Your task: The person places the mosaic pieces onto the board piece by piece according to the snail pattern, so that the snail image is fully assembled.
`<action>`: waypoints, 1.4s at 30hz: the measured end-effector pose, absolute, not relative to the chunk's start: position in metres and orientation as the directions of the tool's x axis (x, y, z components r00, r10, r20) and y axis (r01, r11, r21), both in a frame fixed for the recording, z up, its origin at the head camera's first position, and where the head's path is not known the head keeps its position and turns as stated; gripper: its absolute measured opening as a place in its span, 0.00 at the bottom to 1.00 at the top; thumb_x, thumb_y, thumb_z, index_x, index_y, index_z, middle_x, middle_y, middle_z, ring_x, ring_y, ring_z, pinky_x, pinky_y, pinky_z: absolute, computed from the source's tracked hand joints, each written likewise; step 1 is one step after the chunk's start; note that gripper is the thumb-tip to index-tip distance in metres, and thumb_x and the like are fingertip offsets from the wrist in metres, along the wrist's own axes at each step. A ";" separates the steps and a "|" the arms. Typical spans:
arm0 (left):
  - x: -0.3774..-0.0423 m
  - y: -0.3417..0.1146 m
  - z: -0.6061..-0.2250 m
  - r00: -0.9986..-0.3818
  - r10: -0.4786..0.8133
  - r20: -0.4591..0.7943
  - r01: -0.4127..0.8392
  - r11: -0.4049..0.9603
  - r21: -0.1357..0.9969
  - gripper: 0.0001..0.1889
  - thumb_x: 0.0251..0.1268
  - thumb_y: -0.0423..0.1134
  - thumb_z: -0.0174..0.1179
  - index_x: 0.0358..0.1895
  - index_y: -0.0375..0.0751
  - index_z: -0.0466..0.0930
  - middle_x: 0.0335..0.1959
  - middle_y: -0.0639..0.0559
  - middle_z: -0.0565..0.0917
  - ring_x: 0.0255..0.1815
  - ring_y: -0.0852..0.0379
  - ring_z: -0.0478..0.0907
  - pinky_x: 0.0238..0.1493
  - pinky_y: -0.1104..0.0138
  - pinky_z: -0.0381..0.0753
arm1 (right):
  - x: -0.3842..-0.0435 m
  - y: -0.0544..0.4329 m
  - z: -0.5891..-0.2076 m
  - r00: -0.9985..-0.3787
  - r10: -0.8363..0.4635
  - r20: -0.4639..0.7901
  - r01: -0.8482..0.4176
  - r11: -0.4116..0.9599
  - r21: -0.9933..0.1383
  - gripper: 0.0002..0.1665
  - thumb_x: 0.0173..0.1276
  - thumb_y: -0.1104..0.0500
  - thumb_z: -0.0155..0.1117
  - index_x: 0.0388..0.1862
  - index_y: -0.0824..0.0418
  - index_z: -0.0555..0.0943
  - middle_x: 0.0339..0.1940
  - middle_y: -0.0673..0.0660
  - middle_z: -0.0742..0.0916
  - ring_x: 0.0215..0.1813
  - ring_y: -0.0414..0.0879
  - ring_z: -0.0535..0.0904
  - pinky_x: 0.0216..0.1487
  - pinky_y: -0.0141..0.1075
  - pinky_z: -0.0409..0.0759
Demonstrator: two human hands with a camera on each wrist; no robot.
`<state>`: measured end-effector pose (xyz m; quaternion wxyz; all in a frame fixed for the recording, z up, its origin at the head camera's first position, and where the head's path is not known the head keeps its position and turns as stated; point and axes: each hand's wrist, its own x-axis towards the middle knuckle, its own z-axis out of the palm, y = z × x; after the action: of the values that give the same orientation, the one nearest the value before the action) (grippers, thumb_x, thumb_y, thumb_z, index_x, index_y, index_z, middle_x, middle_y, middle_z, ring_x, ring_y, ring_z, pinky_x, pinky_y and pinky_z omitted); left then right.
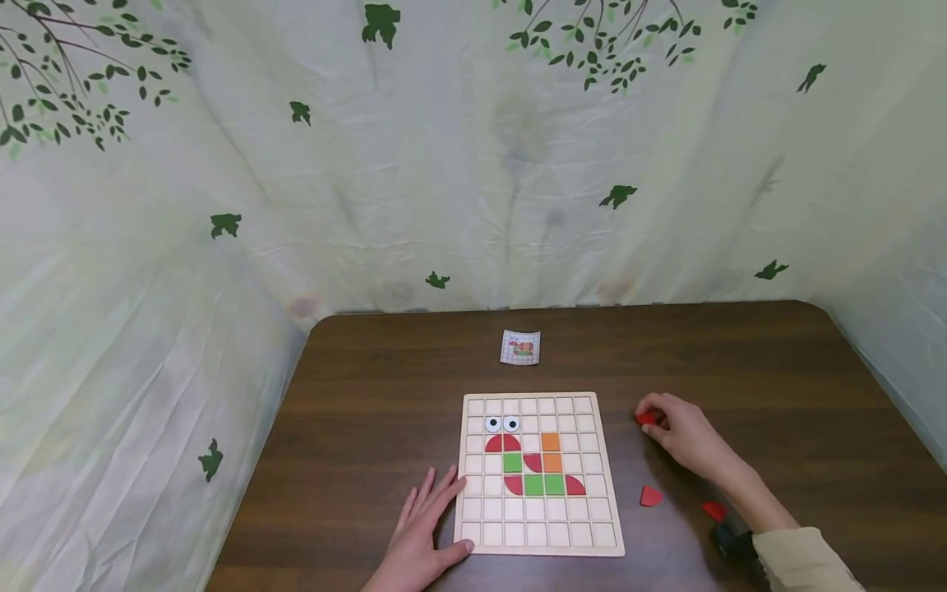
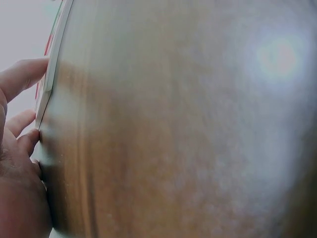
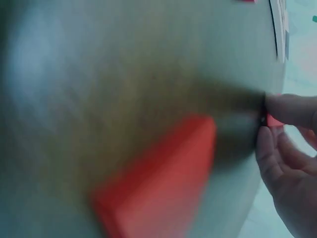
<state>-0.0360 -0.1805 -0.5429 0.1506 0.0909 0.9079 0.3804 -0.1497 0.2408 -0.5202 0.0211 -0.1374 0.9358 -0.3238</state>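
A white grid board (image 1: 496,534) with a pale wooden frame lies on the table. On its squares sit red quarter-circle tiles (image 1: 512,485), green square tiles (image 1: 533,485), orange square tiles (image 1: 551,442) and two round eye tiles (image 1: 492,423). My left hand (image 1: 423,530) rests at the board's left edge, fingers spread, thumb at the near left corner. To the right of the board, my right hand (image 1: 688,436) pinches a red tile (image 1: 646,418) between thumb and fingers, close over the table. The fingers partly hide that tile.
Two loose red tiles lie right of the board, one (image 1: 651,496) near its edge, another (image 1: 714,511) beside the right forearm. A small picture card (image 1: 520,348) lies behind the board. A leaf-patterned curtain (image 1: 473,205) hangs behind the brown table (image 1: 385,370).
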 end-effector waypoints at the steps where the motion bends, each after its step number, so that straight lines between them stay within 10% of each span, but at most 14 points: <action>1: -0.036 -0.181 -0.543 -0.938 0.281 -0.202 0.053 0.693 0.719 0.41 0.55 0.53 0.70 0.74 0.53 0.64 0.78 0.51 0.57 0.79 0.41 0.39 0.70 0.40 0.34 | -0.148 0.239 -0.521 -0.964 -0.261 0.049 -0.235 0.753 -0.614 0.13 0.61 0.69 0.71 0.42 0.56 0.81 0.37 0.50 0.82 0.35 0.44 0.76 0.38 0.40 0.79; 19: -0.035 -0.180 -0.542 -0.940 0.284 -0.190 0.060 0.685 0.726 0.42 0.54 0.52 0.70 0.74 0.52 0.64 0.78 0.50 0.57 0.79 0.41 0.39 0.70 0.40 0.34 | -0.137 0.201 -0.516 -0.986 -0.166 0.003 -0.117 0.682 -0.722 0.14 0.58 0.63 0.75 0.35 0.51 0.78 0.32 0.46 0.84 0.34 0.42 0.79 0.37 0.34 0.81; 42: -0.034 -0.181 -0.542 -0.943 0.276 -0.188 0.059 0.691 0.720 0.41 0.54 0.50 0.70 0.74 0.53 0.64 0.78 0.52 0.57 0.79 0.42 0.40 0.70 0.42 0.34 | -0.129 0.152 -0.517 -0.932 -0.347 -0.108 -0.133 0.602 -0.788 0.07 0.61 0.59 0.73 0.34 0.49 0.83 0.28 0.42 0.84 0.32 0.42 0.77 0.35 0.32 0.79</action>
<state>-0.0344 -0.1807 -0.5422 0.1422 0.0922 0.9086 0.3818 -0.1287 0.1522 -0.5173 0.1261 -0.1355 0.8859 -0.4253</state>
